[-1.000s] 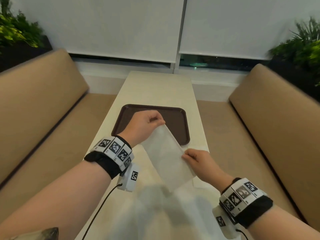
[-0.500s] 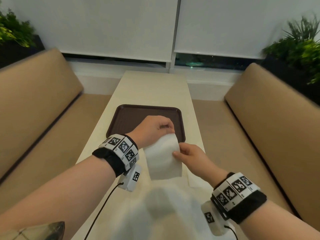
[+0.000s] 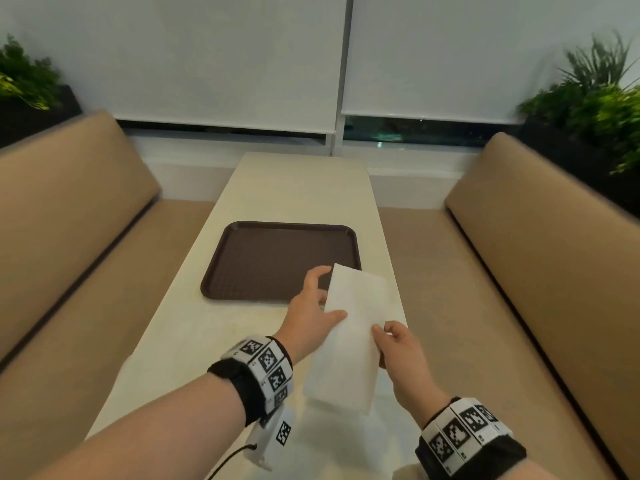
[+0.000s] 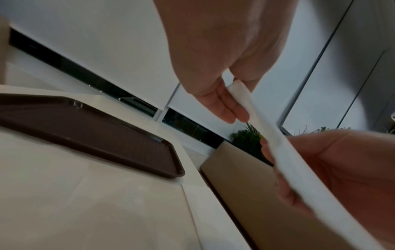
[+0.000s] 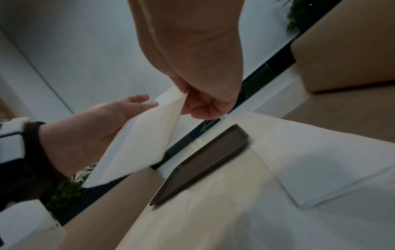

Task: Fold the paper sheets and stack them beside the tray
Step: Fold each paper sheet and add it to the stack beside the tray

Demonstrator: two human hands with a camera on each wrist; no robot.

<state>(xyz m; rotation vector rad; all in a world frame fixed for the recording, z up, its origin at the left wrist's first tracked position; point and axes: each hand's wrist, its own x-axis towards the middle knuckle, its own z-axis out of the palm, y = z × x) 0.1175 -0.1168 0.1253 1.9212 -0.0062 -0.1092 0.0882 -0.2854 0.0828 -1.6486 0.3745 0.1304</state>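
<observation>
A white folded paper sheet (image 3: 349,344) hangs in the air as a long narrow strip, over the table's right side by the near right corner of the brown tray (image 3: 263,261). My left hand (image 3: 329,299) holds its left edge, thumb on top and fingers behind. The left wrist view shows the sheet (image 4: 275,143) edge-on between that thumb and the fingers (image 4: 224,104). My right hand (image 3: 379,330) pinches the right edge, and the right wrist view shows this pinch (image 5: 186,99) on the paper (image 5: 145,138).
A folded sheet (image 5: 331,169) lies flat on the cream table (image 3: 301,188) just right of the tray (image 5: 203,162). More white paper (image 3: 346,445) is spread at the table's near end. Tan benches (image 3: 540,237) flank both sides.
The sheet went from a wide loose shape to a narrow folded strip. Both hands carried it right and forward, towards the tray's near right corner.
</observation>
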